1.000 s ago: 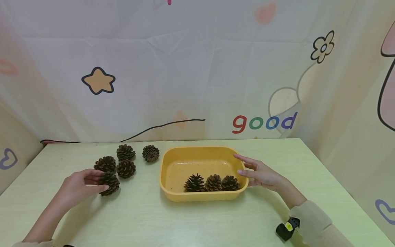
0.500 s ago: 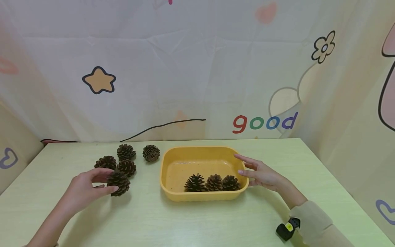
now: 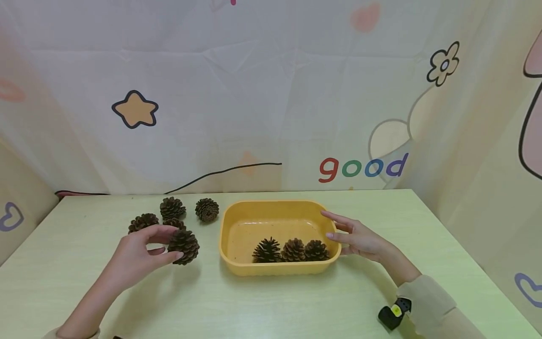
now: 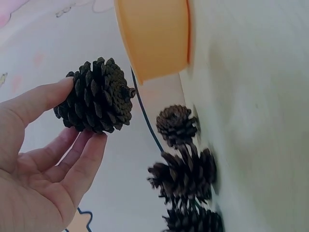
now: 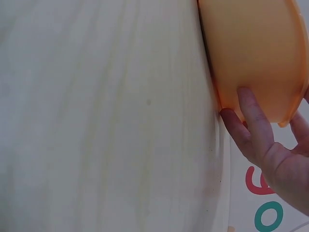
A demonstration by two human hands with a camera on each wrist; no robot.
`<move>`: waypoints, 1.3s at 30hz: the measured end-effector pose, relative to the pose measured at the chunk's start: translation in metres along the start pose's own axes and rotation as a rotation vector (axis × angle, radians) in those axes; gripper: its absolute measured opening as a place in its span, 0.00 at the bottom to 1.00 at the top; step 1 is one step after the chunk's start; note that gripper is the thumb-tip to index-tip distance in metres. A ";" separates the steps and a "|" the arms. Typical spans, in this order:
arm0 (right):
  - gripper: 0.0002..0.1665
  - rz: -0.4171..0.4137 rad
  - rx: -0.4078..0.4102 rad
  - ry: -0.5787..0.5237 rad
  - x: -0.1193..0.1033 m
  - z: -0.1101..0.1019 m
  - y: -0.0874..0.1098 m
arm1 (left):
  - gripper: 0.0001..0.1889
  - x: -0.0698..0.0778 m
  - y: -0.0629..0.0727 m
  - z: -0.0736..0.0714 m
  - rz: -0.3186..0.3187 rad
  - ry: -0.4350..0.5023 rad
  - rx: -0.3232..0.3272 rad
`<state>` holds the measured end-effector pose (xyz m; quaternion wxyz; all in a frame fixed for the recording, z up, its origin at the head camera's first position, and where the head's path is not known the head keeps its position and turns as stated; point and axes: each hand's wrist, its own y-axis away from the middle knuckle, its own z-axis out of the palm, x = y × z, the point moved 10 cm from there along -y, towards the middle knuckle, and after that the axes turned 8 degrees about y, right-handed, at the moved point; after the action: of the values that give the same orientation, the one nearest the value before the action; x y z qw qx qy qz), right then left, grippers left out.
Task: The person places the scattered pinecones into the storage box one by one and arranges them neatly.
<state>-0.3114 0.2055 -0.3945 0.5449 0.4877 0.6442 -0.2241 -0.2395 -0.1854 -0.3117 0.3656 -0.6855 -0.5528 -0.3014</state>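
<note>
My left hand (image 3: 137,256) pinches a dark brown pine cone (image 3: 184,247) between thumb and fingertips, held above the table to the left of a yellow plastic tub (image 3: 237,269). In the left wrist view, the same pine cone (image 4: 96,96) shows its stem end turned away from the palm. Three pine cones (image 3: 293,250) lie in a row along the near side inside the tub. My right hand (image 3: 362,241) grips the tub's right end; in the right wrist view, fingers (image 5: 256,116) press on its outer wall.
Several other pine cones (image 3: 172,208) sit on the pale table (image 3: 271,306) at the back left, one partly hidden behind my left hand. A lone pine cone (image 3: 207,210) stands near the tub's left side. A printed curtain (image 3: 254,94) hangs behind the table.
My left hand has lifted the pine cone off the table and carried it right, away from the group and closer to the tub. My right hand and the tub stay in place.
</note>
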 end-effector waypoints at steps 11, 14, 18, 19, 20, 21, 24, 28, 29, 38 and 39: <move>0.42 -0.011 -0.008 0.005 -0.006 0.001 0.002 | 0.24 0.023 -0.010 0.019 0.069 0.035 -0.003; 0.43 -0.009 -0.007 0.004 -0.006 0.001 0.002 | 0.24 0.027 -0.013 0.024 0.070 0.045 -0.004; 0.43 -0.006 -0.005 0.004 -0.005 0.001 0.002 | 0.23 0.028 -0.018 0.033 0.086 0.065 -0.009; 0.43 -0.005 -0.004 0.002 -0.005 0.001 0.002 | 0.23 0.029 -0.019 0.035 0.092 0.068 -0.010; 0.43 -0.005 -0.004 0.002 -0.005 0.000 0.002 | 0.23 0.029 -0.021 0.038 0.095 0.077 -0.014; 0.43 -0.005 -0.003 0.001 -0.004 0.000 0.002 | 0.23 0.029 -0.022 0.040 0.098 0.083 -0.018; 0.42 -0.007 -0.005 -0.002 -0.004 0.000 0.002 | 0.23 0.031 -0.024 0.046 0.102 0.104 -0.033; 0.42 -0.007 -0.005 -0.004 -0.004 0.001 0.001 | 0.22 0.033 -0.027 0.050 0.101 0.128 -0.047; 0.42 -0.006 -0.004 -0.003 -0.004 0.000 0.001 | 0.21 0.034 -0.027 0.051 0.099 0.135 -0.051; 0.43 -0.011 -0.005 0.004 -0.005 0.001 0.002 | 0.25 0.040 -0.034 0.058 0.104 0.137 -0.056; 0.43 -0.012 -0.006 0.005 -0.005 0.001 0.002 | 0.25 0.041 -0.035 0.059 0.109 0.139 -0.056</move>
<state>-0.3094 0.2036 -0.3899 0.5435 0.4827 0.6491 -0.2242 -0.2645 -0.1101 -0.3043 0.3994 -0.7020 -0.4794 -0.3433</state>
